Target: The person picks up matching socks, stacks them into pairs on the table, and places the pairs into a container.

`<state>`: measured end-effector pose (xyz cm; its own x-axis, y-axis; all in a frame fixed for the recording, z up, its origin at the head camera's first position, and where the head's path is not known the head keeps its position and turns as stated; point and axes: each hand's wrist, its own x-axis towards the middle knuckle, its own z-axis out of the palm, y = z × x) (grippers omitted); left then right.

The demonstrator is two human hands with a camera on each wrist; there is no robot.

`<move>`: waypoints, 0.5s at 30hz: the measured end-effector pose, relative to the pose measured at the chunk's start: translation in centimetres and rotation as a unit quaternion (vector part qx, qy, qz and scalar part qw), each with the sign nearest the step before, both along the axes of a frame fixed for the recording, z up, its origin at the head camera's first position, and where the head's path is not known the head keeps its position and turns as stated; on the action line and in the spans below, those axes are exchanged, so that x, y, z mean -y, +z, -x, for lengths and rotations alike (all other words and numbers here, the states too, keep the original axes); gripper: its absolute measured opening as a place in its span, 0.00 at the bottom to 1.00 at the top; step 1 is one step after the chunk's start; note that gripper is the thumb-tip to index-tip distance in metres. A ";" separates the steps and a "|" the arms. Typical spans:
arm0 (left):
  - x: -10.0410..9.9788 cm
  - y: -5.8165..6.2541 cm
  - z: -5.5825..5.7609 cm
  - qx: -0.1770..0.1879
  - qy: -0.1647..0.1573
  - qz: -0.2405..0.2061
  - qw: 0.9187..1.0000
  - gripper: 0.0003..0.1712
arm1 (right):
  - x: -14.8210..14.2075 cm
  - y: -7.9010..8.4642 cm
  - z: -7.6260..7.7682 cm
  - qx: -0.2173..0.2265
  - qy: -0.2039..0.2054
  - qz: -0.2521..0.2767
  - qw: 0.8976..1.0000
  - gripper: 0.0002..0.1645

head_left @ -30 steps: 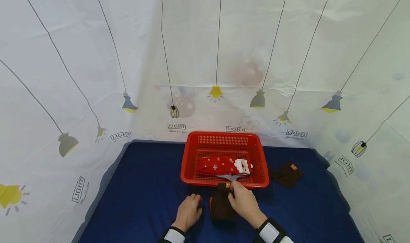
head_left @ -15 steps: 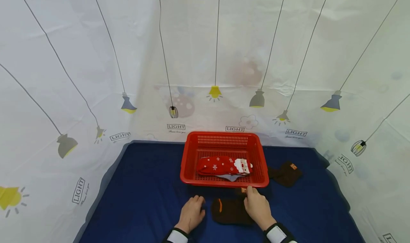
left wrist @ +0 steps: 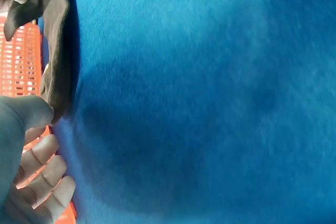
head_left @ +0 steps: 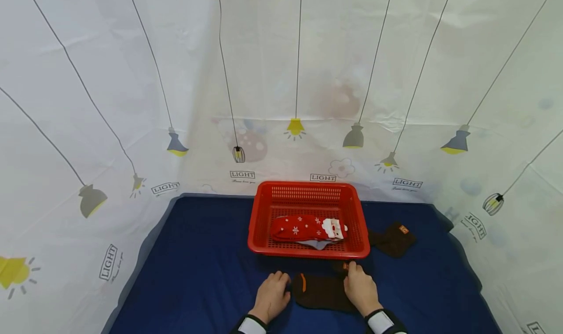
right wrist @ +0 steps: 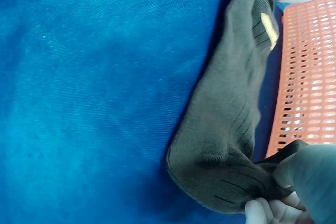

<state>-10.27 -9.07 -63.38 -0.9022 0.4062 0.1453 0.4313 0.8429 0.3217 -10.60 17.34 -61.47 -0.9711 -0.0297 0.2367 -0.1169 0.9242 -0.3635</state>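
A dark brown sock (head_left: 325, 293) with an orange mark lies sideways on the blue cloth, in front of the red basket. My right hand (head_left: 361, 287) pinches its right part between thumb and fingers, seen closely in the right wrist view, where the sock (right wrist: 215, 108) stretches away from the fingers. At the sock's left end rests my left hand (head_left: 271, 297), fingers loosely bent around nothing. In the left wrist view the thumb of the left hand (left wrist: 31, 156) overlaps the sock's tip; whether they touch I cannot tell. A second brown sock (head_left: 395, 239) lies right of the basket.
The red plastic basket (head_left: 308, 254) stands at the back, holding a red snowflake-patterned sock (head_left: 294, 228) with a Santa face and something grey (head_left: 317, 244) beneath it. Blue cloth (head_left: 202, 260) covers the surface. Behind hangs a white lamp-printed sheet (head_left: 264, 55).
My right hand has drawn the brown sock's gripped part rightward and slightly nearer, and the sock now lies stretched out sideways. The left hand has shifted a little right, closer to its end.
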 end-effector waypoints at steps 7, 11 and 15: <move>-0.9 0.1 0.0 0.011 -0.001 0.006 1.000 0.13 | -0.3 -1.1 0.1 -0.008 0.005 0.009 1.000 0.19; -1.1 0.3 0.0 0.006 -0.003 0.006 1.000 0.13 | -0.6 -1.2 0.3 -0.037 0.014 0.012 0.999 0.18; -1.0 0.5 0.0 -0.006 -0.007 0.002 1.000 0.13 | -1.5 -1.4 0.6 -0.075 0.034 0.005 0.997 0.15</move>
